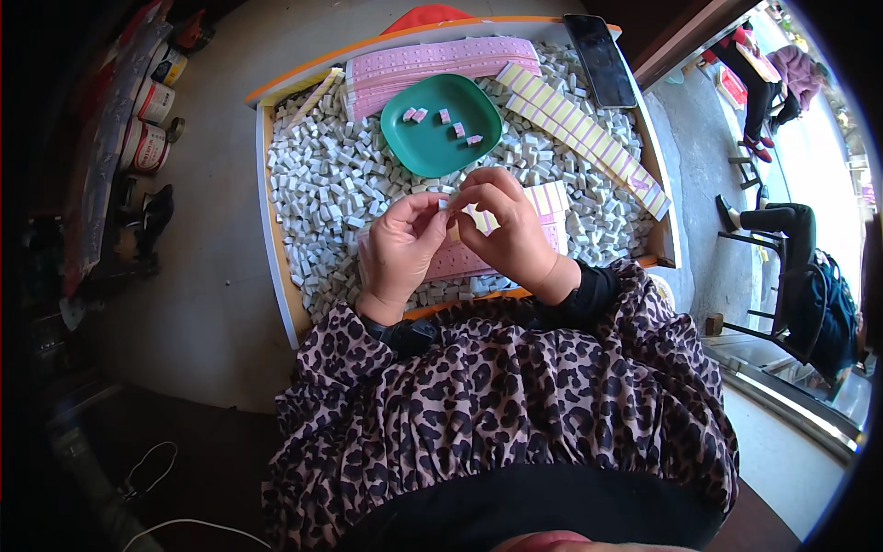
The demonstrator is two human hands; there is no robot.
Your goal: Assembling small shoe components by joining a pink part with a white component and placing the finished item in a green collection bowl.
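Observation:
My left hand (405,241) pinches a small whitish block (442,204) between thumb and forefinger. Close against it, my right hand (509,230) has thumb and forefinger drawn together; whatever lies between those fingertips is too small to make out. Under both hands lie a pink sheet (451,263) and a yellow-and-pink striped strip (549,197), partly covered by my fingers. Just beyond them rests a green plate (432,158) bearing several small blocks with pink patterned faces (445,117).
Loose whitish blocks (317,189) fill the shallow wooden tray (276,276). Pink patterned sheets (441,64) and long yellow striped strips (589,138) lie on them. A dark phone (600,61) sits at the far right corner. Cans (147,145) stand left; seated people (777,225) are at right.

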